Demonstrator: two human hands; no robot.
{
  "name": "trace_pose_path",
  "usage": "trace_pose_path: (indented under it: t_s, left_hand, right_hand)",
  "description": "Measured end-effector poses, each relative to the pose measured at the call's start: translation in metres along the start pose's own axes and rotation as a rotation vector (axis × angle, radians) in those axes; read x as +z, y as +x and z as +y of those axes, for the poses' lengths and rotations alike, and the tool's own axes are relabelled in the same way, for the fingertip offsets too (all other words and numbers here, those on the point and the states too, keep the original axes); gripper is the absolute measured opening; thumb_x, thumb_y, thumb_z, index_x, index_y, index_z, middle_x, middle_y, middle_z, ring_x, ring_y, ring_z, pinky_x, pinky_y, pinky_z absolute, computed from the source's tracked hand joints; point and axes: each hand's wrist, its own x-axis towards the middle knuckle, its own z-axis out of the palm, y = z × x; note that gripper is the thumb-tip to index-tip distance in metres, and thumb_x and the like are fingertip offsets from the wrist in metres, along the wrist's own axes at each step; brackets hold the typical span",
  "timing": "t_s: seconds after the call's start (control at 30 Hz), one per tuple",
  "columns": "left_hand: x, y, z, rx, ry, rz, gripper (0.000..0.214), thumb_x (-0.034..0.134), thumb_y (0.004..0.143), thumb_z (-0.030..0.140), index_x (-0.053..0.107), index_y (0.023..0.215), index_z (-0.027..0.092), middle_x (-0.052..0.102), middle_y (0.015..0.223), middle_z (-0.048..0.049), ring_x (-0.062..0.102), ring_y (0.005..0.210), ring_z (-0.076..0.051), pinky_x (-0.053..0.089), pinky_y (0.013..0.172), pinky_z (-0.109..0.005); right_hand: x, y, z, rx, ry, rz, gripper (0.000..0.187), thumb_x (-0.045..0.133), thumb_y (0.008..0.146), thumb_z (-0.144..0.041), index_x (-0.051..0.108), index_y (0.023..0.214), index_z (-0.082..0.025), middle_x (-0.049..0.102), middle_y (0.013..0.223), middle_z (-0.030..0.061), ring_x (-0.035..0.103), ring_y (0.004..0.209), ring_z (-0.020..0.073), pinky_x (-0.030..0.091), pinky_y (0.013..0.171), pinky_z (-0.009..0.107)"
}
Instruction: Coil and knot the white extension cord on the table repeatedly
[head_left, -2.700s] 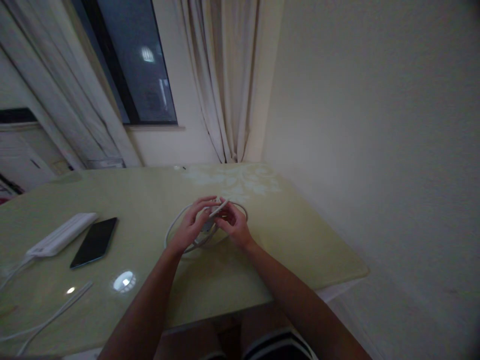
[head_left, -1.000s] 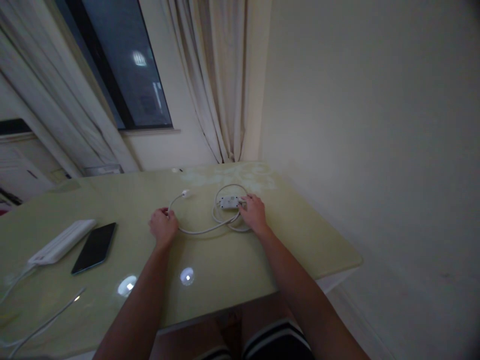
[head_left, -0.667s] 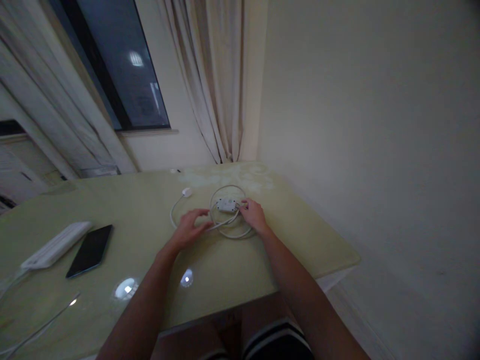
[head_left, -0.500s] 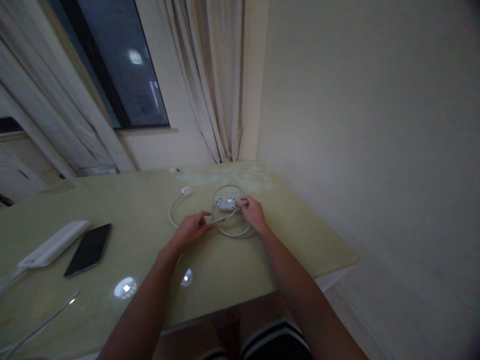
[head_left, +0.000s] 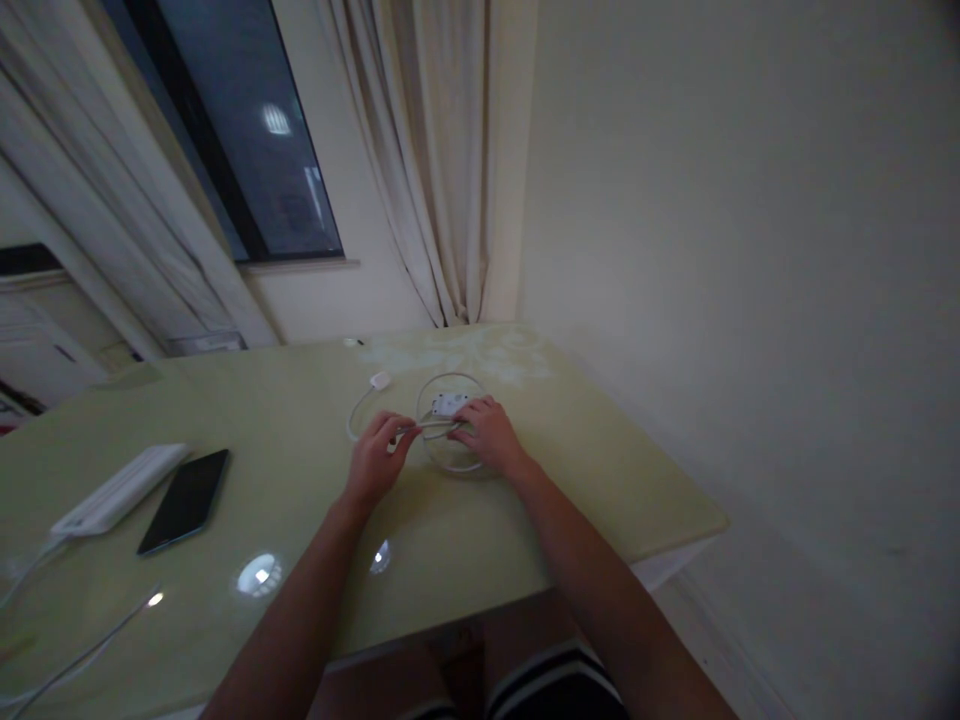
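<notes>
A white cable (head_left: 459, 375) lies in a loop on the table around a small white box (head_left: 448, 403) with dark spots at its corners. My left hand (head_left: 379, 455) pinches strands of this cable at the loop's left side. From the right, my right hand (head_left: 487, 433) closes on the same strands just below the box, its fingers covering part of the box's right end. A white plug (head_left: 380, 381) on the cable's end rests beyond my left hand. Where the strands pass under my fingers is hidden.
On the left lie a long white power strip (head_left: 120, 490) and a black phone (head_left: 185, 502). A thin pale cable (head_left: 90, 645) runs along the near left of the glossy table (head_left: 600, 480). A wall (head_left: 712, 250) borders the right; curtains (head_left: 442, 160) hang behind.
My right hand has shifted from the box's right end down and left onto the cable strands. My left hand has moved slightly up, lifting the strands. The plug has shifted a little right.
</notes>
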Motion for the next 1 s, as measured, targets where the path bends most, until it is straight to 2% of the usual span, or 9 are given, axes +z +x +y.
trace_pose_path:
  t_s: [0.1,0.17,0.23,0.37,0.53,0.67,0.77,0.87,1.0]
  left_hand:
    - [-0.006,0.003,-0.002,0.045,-0.011,0.001,0.028,0.059,0.096,0.046,0.070,0.100,0.021,0.068,0.099,-0.0070,0.064,0.087,-0.018,0.052,0.082,-0.031]
    - [-0.011,0.005,-0.009,0.010,0.073,-0.026,0.032,0.056,0.096,0.048,0.070,0.106,0.021,0.069,0.093,-0.0066,0.065,0.087,-0.020,0.049,0.086,-0.034]
    - [-0.016,0.007,-0.020,-0.087,0.179,-0.075,0.038,0.047,0.100,0.049,0.070,0.102,0.020,0.069,0.081,-0.0055,0.065,0.079,-0.021,0.047,0.082,-0.035]
    - [-0.017,0.005,-0.034,-0.255,0.282,-0.201,0.052,0.030,0.103,0.048,0.065,0.075,0.021,0.069,0.072,-0.0066,0.063,0.069,-0.022,0.041,0.067,-0.032]
    - [-0.009,0.003,-0.015,-0.108,0.368,-0.177,0.039,0.037,0.103,0.042,0.064,0.084,0.021,0.066,0.069,-0.0042,0.063,0.070,-0.021,0.039,0.073,-0.033]
    - [-0.005,0.005,0.001,0.063,0.433,-0.116,0.030,0.036,0.105,0.033,0.062,0.101,0.019,0.070,0.088,-0.0072,0.065,0.079,-0.022,0.038,0.077,-0.035]
    - [0.004,0.002,0.009,0.152,0.428,-0.167,0.027,0.036,0.105,0.030,0.061,0.104,0.019,0.070,0.097,-0.0085,0.064,0.082,-0.022,0.038,0.075,-0.036]
    - [0.016,-0.004,0.019,0.201,0.294,-0.209,0.023,0.037,0.104,0.026,0.058,0.103,0.019,0.068,0.096,-0.0083,0.063,0.083,-0.021,0.040,0.076,-0.035]
    - [0.021,-0.009,0.030,0.116,0.094,-0.097,0.020,0.035,0.102,0.021,0.053,0.111,0.019,0.065,0.098,-0.0083,0.063,0.089,-0.022,0.043,0.080,-0.036]
  right_hand:
    - [0.002,0.001,0.001,-0.089,-0.004,-0.009,0.020,0.079,0.086,-0.034,0.076,0.101,-0.021,0.074,0.100,0.0065,0.059,0.103,0.0232,0.045,0.095,0.036]
    - [0.000,0.001,0.004,-0.117,0.008,0.034,0.018,0.076,0.089,-0.034,0.077,0.102,-0.021,0.075,0.101,0.0059,0.059,0.102,0.0219,0.047,0.093,0.034]
    - [-0.003,0.000,0.007,-0.130,0.025,0.096,0.019,0.072,0.092,-0.035,0.078,0.105,-0.022,0.075,0.103,0.0056,0.060,0.102,0.0210,0.048,0.091,0.033]
    - [-0.005,-0.002,0.007,-0.180,0.041,0.156,0.022,0.068,0.095,-0.036,0.078,0.110,-0.023,0.076,0.106,0.0053,0.062,0.100,0.0201,0.050,0.090,0.031]
    - [-0.001,-0.003,0.002,-0.284,0.068,0.129,0.023,0.069,0.093,-0.039,0.078,0.110,-0.026,0.076,0.106,0.0033,0.064,0.100,0.0184,0.051,0.089,0.029]
    - [-0.002,-0.005,-0.004,-0.311,0.127,0.169,0.024,0.069,0.093,-0.042,0.078,0.107,-0.025,0.076,0.105,0.0046,0.067,0.100,0.0176,0.052,0.090,0.028]
    - [-0.001,-0.007,-0.015,-0.313,0.184,0.174,0.025,0.063,0.097,-0.043,0.077,0.104,-0.023,0.075,0.106,0.0060,0.067,0.100,0.0171,0.052,0.092,0.028]
    - [0.003,-0.009,-0.032,-0.244,0.242,0.152,0.030,0.055,0.102,-0.044,0.075,0.098,-0.022,0.072,0.103,0.0067,0.067,0.095,0.0160,0.052,0.089,0.027]
    - [0.003,-0.007,-0.047,-0.084,0.330,0.169,0.033,0.050,0.104,-0.048,0.070,0.102,-0.021,0.068,0.100,0.0065,0.065,0.089,0.0154,0.051,0.083,0.025]
